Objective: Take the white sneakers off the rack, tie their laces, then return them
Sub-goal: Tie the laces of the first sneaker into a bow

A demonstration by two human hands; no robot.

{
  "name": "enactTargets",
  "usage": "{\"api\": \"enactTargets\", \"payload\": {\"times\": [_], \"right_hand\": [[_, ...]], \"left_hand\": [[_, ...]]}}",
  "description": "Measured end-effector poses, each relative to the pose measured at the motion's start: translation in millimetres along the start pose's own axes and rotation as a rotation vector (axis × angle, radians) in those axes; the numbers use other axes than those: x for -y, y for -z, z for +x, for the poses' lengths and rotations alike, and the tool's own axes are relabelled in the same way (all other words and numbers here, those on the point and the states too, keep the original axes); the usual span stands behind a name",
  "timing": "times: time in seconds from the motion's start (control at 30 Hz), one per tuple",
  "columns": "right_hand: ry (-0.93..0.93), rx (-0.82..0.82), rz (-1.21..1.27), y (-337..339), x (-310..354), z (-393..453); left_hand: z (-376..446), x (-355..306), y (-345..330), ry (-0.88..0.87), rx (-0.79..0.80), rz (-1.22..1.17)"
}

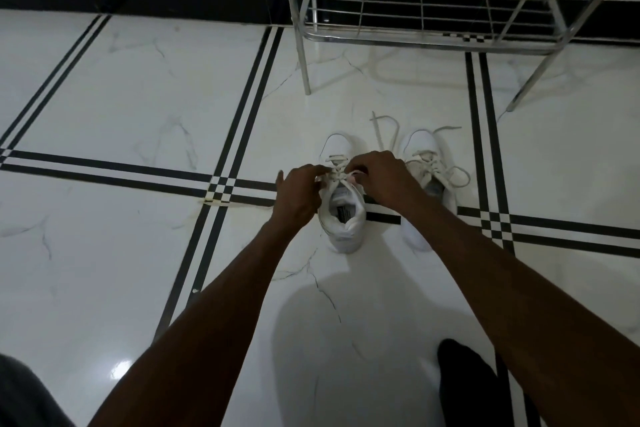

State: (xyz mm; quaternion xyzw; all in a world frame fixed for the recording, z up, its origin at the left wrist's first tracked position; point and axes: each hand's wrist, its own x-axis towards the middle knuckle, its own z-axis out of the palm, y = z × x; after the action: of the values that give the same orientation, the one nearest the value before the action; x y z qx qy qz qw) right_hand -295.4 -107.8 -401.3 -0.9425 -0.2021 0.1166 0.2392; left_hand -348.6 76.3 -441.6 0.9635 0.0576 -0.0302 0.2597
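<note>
Head view shows both white sneakers on the tiled floor, near the metal rack. Left hand and right hand pinch the left white sneaker's laces, tying them. Next, pull the knot tight; the right white sneaker looks untied.

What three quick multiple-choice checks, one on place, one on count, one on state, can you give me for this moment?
1. Where are the white sneakers?
A. On the rack's lower shelf
B. On the tiled floor in front of the rack
C. In the person's lap

2. How many sneakers are in view?
A. One
B. Two
C. Four

3. What state are the right-side sneaker's laces in?
A. Loose, trailing on the floor
B. Removed altogether
C. Tucked inside the shoe

Answers:
1 B, both stand on the floor short of the metal rack.
2 B, one under the left hand and right hand, one beside it.
3 A, its ends lie spread over the tiles.
</note>
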Motion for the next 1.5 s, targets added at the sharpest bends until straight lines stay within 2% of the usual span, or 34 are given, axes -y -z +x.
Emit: {"api": "enactTargets", "payload": {"times": [0.07,0.17,0.3,0.4,0.5,0.6,0.9,1.0,1.13,1.2,1.3,1.4,1.5], "right_hand": [[-0.026,-0.031,0.060,-3,-3,1],[-0.053,-0.025,0.115,-4,-8,5],[-0.014,-0.044,0.066,-2,-17,1],[-0.020,0.013,0.029,-5,-21,0],[-0.014,0.061,-0.044,-6,-19,2],[-0.011,0.032,-0.089,-11,-20,2],[-0.071,0.002,-0.158,-23,-29,6],[-0.085,-0.008,-0.170,-24,-27,7],[-0.157,0.054,-0.109,-5,-20,3],[-0.221,0.158,0.109,11,-18,-2],[-0.325,0.261,0.609,28,-11,-6],[-0.342,0.148,0.954,30,0,3],[-0.375,0.086,1.190,24,10,13]], "left_hand": [[-1,-4,3,0.029,-0.068,0.075],[-4,-8,14,0.033,-0.076,0.189],[-8,-10,24,-0.106,-0.017,0.422],[-10,-10,22,-0.164,0.008,0.518],[-11,-7,20,-0.155,-0.054,0.548],[-12,4,19,-0.144,-0.118,0.553],[-13,18,4,-0.060,-0.170,0.436],[-11,11,3,0.044,-0.130,0.293],[-6,10,17,0.207,0.179,-0.155],[-10,18,31,0.224,0.233,-0.416],[-18,17,47,0.222,0.186,-0.762],[-10,2,50,0.255,0.156,-1.030],[3,-19,50,0.272,0.125,-1.140]]}}
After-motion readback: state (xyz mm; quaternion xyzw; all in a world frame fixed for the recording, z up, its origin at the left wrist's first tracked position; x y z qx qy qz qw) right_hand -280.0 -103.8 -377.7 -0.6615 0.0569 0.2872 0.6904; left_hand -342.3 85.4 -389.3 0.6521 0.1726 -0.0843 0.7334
